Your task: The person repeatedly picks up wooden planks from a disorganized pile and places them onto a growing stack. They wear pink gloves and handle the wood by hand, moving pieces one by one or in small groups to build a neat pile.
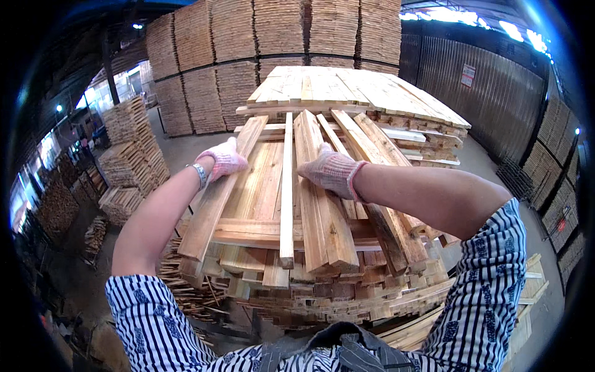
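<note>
a narrow pale batten (287, 198) lies lengthwise on the lumber pile (338, 291), its near end jutting toward the person. just left of the batten, a long sawn board (214, 204) slants outward; the left hand (226, 158), in a pinkish knit glove, is at that board's outer edge, thumb uppermost. its other fingers are hidden, so i cannot tell whether it has closed on the board. the right hand (330, 172), gloved alike, is to the right of the batten, bent over the close-set planks (322, 229) and gripping them from above, thumb on the side facing the batten.

farther right of the batten runs a plank with a dark-stained near end (387, 239). a crosswise board (248, 230) passes beneath the batten. past the batten's far end is a flat-topped timber stack (347, 84), with tall stacks of boards (232, 31) behind it. well to the right of the batten stands a corrugated metal wall (483, 74); well to its left, smaller board stacks (127, 149). a silvery wristband (201, 176) circles the left wrist.
</note>
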### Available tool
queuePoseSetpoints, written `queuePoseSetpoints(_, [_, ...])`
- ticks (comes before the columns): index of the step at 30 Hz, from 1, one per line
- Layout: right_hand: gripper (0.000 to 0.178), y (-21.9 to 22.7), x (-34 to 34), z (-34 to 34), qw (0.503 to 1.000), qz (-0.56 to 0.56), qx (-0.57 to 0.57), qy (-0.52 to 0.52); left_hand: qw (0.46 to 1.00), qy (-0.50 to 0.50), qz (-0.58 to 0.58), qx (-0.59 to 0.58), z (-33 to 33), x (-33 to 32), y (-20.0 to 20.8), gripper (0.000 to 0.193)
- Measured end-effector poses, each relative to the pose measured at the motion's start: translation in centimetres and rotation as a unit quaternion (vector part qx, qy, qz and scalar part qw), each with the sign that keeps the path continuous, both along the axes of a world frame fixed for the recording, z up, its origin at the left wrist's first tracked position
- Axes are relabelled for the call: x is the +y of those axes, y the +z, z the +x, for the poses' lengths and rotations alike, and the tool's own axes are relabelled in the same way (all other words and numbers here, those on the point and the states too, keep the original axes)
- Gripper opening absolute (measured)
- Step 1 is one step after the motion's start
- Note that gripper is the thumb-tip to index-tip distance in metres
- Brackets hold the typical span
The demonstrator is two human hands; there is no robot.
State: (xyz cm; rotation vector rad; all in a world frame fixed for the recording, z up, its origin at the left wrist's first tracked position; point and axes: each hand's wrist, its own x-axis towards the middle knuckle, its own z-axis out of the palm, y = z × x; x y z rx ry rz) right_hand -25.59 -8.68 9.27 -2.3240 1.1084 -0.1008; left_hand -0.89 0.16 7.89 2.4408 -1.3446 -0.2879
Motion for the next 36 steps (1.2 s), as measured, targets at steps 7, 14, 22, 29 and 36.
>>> queuePoseSetpoints(7, [0.050, 0.9, -2.6, -1.7, 0.773, -0.429, 0.305, 0.353, 0.968, -0.121, -0.039, 0.216, -5.8, -2.6, 0.8, 0.083])
queuePoseSetpoints(14, [0.065, -0.4, -0.6, -2.0, 0.979, 0.111, -0.145, -0.087, 0.908, -0.045, -0.089, 0.407, -11.2, -5.2, -1.5, 0.060])
queuePoseSetpoints(22, [0.071, -0.1, -1.4, -3.6, 0.990, 0.082, -0.115, -0.024, 0.911, -0.103, -0.116, 0.381, -8.2, -3.8, 1.7, 0.038])
queuePoseSetpoints(29, [0.082, -1.2, -1.0, -1.1, 1.000, 0.009, -0.001, 0.002, 0.984, -0.060, 0.134, -0.102, -6.1, -3.8, 0.6, 0.067])
queuePoseSetpoints(36, [0.080, -0.1, -1.5, -1.7, 0.995, -0.002, -0.077, -0.069, 0.989, -0.088, -0.110, -0.046, -4.3, 0.5, 2.4, 0.060])
